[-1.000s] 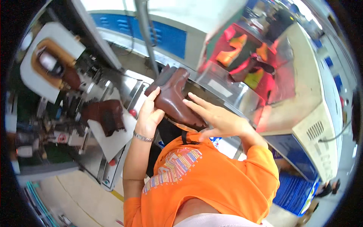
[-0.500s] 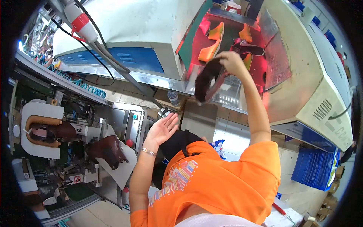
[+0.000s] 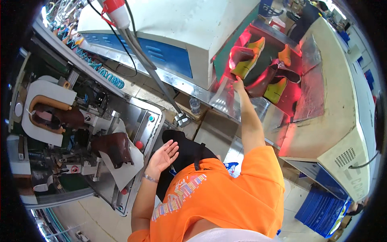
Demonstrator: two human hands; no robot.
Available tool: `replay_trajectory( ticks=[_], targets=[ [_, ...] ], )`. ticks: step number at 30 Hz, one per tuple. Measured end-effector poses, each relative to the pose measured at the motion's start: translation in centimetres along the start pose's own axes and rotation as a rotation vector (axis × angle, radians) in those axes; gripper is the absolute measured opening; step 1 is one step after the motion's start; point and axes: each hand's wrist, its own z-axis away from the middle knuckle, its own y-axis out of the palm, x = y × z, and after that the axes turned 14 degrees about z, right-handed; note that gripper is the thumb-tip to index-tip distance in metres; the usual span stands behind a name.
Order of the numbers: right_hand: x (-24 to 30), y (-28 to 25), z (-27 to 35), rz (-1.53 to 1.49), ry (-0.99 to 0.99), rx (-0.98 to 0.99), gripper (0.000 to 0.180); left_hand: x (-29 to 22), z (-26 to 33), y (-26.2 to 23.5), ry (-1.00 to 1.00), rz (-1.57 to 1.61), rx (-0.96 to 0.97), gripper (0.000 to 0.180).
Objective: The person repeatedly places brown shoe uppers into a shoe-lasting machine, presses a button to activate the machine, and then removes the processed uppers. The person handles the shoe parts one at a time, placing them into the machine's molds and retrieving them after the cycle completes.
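- Brown leather boot (image 3: 242, 53) lies just beyond the right fingers on the red-lit surface (image 3: 267, 56), against a yellow-and-orange boot last (image 3: 244, 69) nearer the fingertips.
- Right hand (image 3: 239, 84) reaches to the near end of that last; its fingers look small and partly hidden, so I cannot tell whether they are apart, together or clamped.
- Left hand (image 3: 162, 157) is palm up, its fingers loosely curled, holding nothing.
- Second brown boot (image 3: 260, 84) lies just right of the right fingers; a sideways sweep could knock it, since the pieces crowd together.
- Catching the last with a fingertip might shift the boot beyond it; if the red glow means heat, lingering could burn.
- Left of the left fingers, a metal surface (image 3: 137, 109) carries a red button (image 3: 139, 144), which a stray wrist might press, and a brown upper (image 3: 113, 148) on a white sheet (image 3: 128, 173).
- Between both hands' fingers, farther off, stands a clear bottle (image 3: 195, 105); blue crates (image 3: 320, 213) sit well right of the right fingers.
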Motion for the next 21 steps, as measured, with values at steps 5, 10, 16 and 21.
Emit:
replay_trajectory(
  ticks=[5, 10, 16, 21],
  targets=[
    [6.4, 4.6, 5.1, 0.077, 0.1, 0.013, 0.062, 1.2, 5.2, -2.5, 0.307, -0.194, -0.07, 0.032],
    [6.9, 4.7, 5.7, 0.221, 0.061, -0.039, 0.046, -0.2, 9.8, -2.6, 0.552, -0.228, -0.079, 0.031],
    [15.1, 5.0, 12.6, 0.704, -0.607, 0.567, 0.022, -2.6, 15.0, -7.6, 1.203, -0.13, -0.211, 0.024],
    [30.3, 7.5, 29.8, 0.069, -0.507, 1.266, 0.024, -3.7, 16.3, -10.7, 1.496, -0.038, -0.685, 0.034]
  ],
)
